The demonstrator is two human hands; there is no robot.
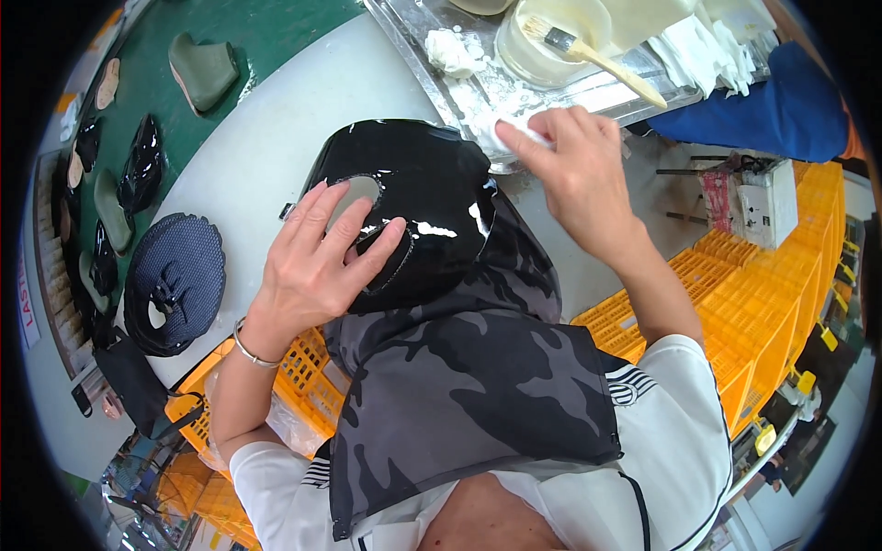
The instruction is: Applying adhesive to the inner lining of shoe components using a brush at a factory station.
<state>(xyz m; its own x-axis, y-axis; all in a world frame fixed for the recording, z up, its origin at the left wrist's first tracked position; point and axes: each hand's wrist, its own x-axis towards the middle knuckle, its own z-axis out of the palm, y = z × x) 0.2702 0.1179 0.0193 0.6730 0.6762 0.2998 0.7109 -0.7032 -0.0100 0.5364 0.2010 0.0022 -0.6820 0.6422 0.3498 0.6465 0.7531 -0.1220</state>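
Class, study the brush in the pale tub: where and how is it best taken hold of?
Probably by its wooden handle, near the free end, coming from the person's right: it slants out past the rim of the tub toward that side, while the bristles point inward.

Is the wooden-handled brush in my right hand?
No, the brush rests on the tub's rim while your right hand holds something white.

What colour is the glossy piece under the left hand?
Glossy piece: black, clearest in the head view.
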